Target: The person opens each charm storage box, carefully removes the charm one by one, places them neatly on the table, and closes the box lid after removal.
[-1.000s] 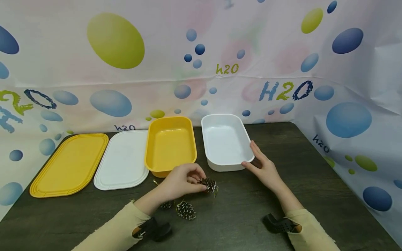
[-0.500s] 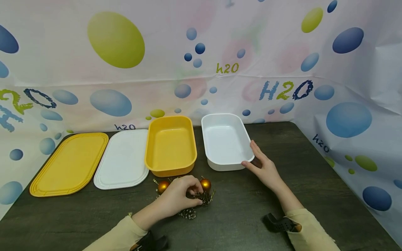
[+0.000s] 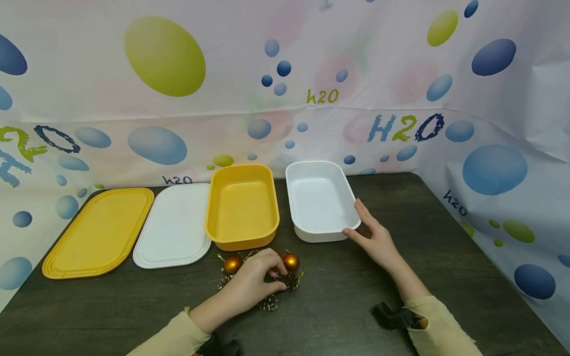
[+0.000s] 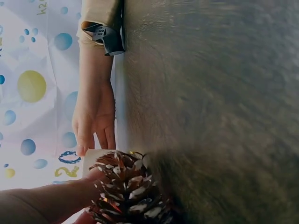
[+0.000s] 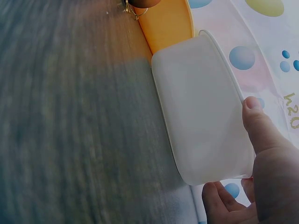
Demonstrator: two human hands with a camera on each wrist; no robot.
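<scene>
My left hand (image 3: 251,282) is low over the table, thumb and fingers pinching a dark pine cone (image 3: 290,282) with pale tips. Seen from the left wrist, the same pine cone (image 4: 128,191) fills the space by the thumb. Around this hand lie two shiny orange baubles (image 3: 232,265) and more pine cones (image 3: 268,303), partly hidden by it. At the white container (image 3: 324,202), my right hand (image 3: 376,242) holds the near right corner. In the right wrist view its thumb (image 5: 257,116) lies at the rim while the fingers reach round the side wall.
A yellow container (image 3: 242,207) stands left of the white one. Farther left lie a white lid (image 3: 173,227) and a yellow lid (image 3: 99,235), flat on the dark table (image 3: 445,277). A printed backdrop (image 3: 222,109) rises behind the table's far edge.
My left hand has brought the pine cone down and slightly left, close to the other ornaments; the baubles now show beside it. My right hand stays at the white container.
</scene>
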